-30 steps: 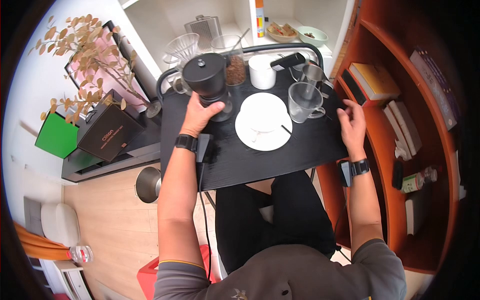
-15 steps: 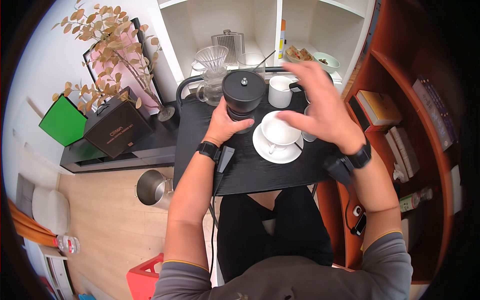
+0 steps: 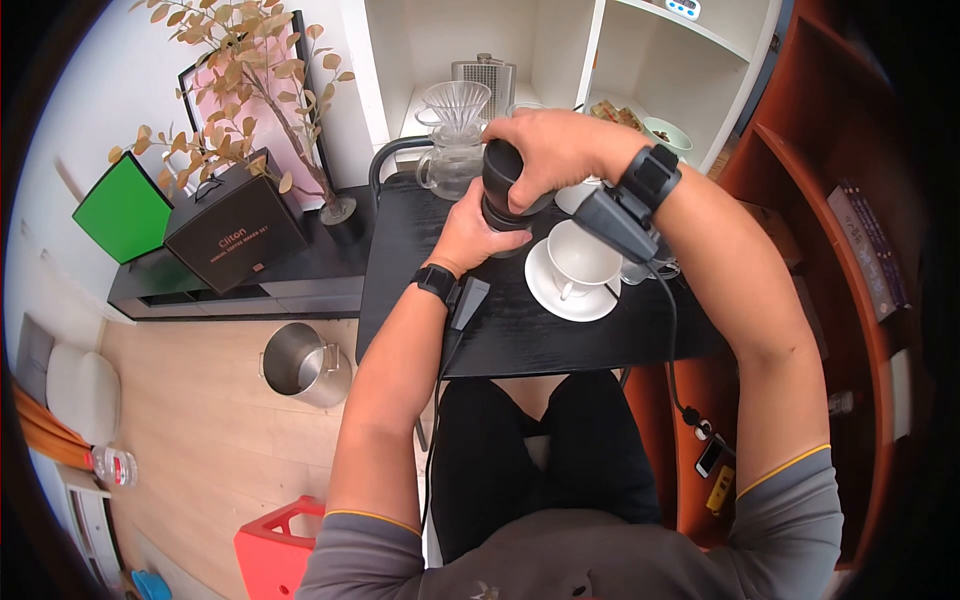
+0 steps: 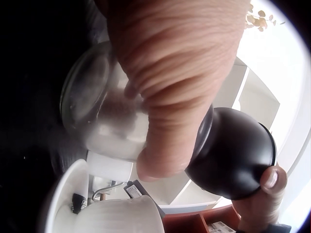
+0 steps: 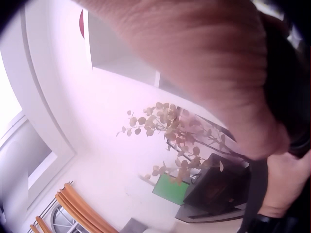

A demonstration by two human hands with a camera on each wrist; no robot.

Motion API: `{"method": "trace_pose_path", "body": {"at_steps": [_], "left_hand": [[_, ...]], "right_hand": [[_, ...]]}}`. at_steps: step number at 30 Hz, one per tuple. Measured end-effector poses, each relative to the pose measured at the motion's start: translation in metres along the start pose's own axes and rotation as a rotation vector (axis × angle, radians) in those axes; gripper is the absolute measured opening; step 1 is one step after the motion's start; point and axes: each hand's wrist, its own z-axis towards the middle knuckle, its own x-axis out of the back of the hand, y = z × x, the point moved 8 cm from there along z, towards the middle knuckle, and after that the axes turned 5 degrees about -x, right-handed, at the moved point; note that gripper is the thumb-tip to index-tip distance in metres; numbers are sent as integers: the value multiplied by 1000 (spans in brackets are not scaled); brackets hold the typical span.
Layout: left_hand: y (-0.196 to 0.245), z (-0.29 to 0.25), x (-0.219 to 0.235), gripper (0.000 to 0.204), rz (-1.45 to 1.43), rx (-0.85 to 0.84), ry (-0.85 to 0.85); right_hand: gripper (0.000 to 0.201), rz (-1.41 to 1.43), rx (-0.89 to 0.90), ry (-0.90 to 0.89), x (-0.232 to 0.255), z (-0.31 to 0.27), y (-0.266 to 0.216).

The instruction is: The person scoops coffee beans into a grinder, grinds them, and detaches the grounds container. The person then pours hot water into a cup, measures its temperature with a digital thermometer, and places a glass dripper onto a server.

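Note:
A manual coffee grinder with a rounded black top stands at the back left of the black table. My left hand grips it round the middle, thumb across the front. From above, my right hand holds the black top, its fingers and thumb spread round the sides and hiding the lid. In the left wrist view the grinder's clear glass jar shows below the left hand, and the right thumb lies on the black top. A white cup sits on a white saucer to the right.
Behind the hands are a glass carafe topped by a clear dripper. The black table is bounded by a white shelf at the back and a brown bookcase on the right. A steel pot stands on the floor.
My right hand has come from the table's right side, across above the cup, onto the grinder's top. The left hand keeps its grip. The head view has shifted, moving the table rightward in frame.

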Motion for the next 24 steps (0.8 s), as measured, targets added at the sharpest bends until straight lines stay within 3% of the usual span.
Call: {"method": "trace_pose_path", "body": {"at_steps": [5, 13, 24], "left_hand": [[2, 1, -3, 89, 13, 61, -83], [-2, 2, 1, 87, -47, 31, -38], [-7, 3, 0, 87, -70, 14, -3]], "right_hand": [[87, 109, -29, -92, 2, 2, 6], [88, 113, -25, -173, -1, 14, 3], [90, 181, 12, -126, 8, 7, 7]]}}
